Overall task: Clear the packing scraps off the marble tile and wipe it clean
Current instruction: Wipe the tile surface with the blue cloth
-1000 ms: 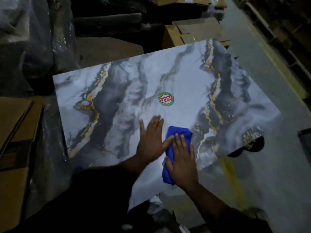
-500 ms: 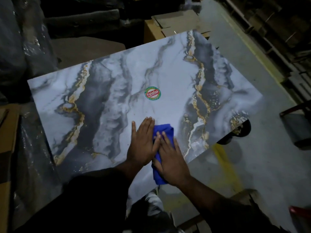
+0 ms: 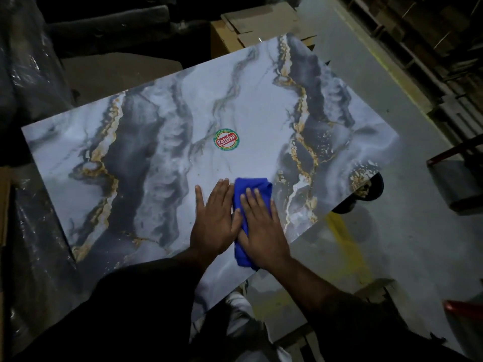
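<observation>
Large rectangular tile (image 3: 183, 142), lying flat and skewed across the view, one corner far right, another far left. Glossy pale grey-white face, crossed by broad dark charcoal bands edged with thin gold veins; one band left of centre, another toward the right end. Round sticker (image 3: 227, 140) near the middle, green rim, red banner reading "Patelsa". No loose scraps to be made out on the face in this dim light.

Blue cloth (image 3: 253, 185), folded into a long pad, on the near edge of the tile, below and right of the sticker. Right hand (image 3: 261, 228) spread flat on top of cloth, fingers straight, pressing down; cloth showing beyond the fingertips and below the heel of the palm. Left hand (image 3: 215, 220) flat on bare tile just beside the cloth, fingers straight and together, thumb lying against the cloth's left edge and touching the right hand.

Dark sleeve (image 3: 136, 309) covering the left forearm at the bottom of the view. Cardboard boxes (image 3: 258, 22) behind the far end of the tile. Grey concrete floor (image 3: 392, 231) to the right, with a smeared yellow mark near the tile's edge. Plastic-wrapped stacks (image 3: 28, 61) at left, mostly lost in shadow.
</observation>
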Available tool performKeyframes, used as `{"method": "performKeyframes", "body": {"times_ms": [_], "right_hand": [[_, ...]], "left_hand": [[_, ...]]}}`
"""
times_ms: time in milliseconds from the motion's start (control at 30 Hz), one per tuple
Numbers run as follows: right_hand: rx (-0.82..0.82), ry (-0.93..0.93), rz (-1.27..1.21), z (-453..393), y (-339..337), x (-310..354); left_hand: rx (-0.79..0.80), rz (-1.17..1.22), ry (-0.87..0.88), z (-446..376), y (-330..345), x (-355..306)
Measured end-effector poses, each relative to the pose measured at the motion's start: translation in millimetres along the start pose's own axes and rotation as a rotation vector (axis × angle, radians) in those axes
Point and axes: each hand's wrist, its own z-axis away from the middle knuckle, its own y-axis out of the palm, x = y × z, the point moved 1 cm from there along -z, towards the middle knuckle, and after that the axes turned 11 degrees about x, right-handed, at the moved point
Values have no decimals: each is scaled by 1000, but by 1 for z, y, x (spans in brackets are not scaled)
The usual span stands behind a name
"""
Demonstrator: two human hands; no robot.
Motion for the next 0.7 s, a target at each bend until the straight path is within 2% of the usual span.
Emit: {"method": "performKeyframes", "body": {"times_ms": [67, 100, 233, 333, 400, 500, 567, 633, 700], "right_hand": [[16, -83, 25, 10, 1, -20], [6, -25, 22, 11, -1, -37], [-37, 451, -6, -14, -23, -91], [-43, 615, -96, -47, -33, -77], [-44, 548, -98, -58, -31, -51], [-8, 162, -42, -48, -16, -9], [24, -2, -59, -36, -14, -12], [13, 5, -55, -27, -15, -37], [-51, 188, -33, -28, -20, -64]], "left_hand": [[0, 22, 20, -2, -2, -2], [-7, 38, 39, -3, -3, -3], [10, 88, 47, -4, -4, -4], [49, 84, 30, -3, -5, -3], [40, 97, 45, -3, -6, -3], [-5, 140, 62, -3, -4, -1], [-37, 163, 62, -2, -3, 0], [-59, 161, 63, -3, -3, -2], [-75, 127, 50, -5, -3, -4]]}}
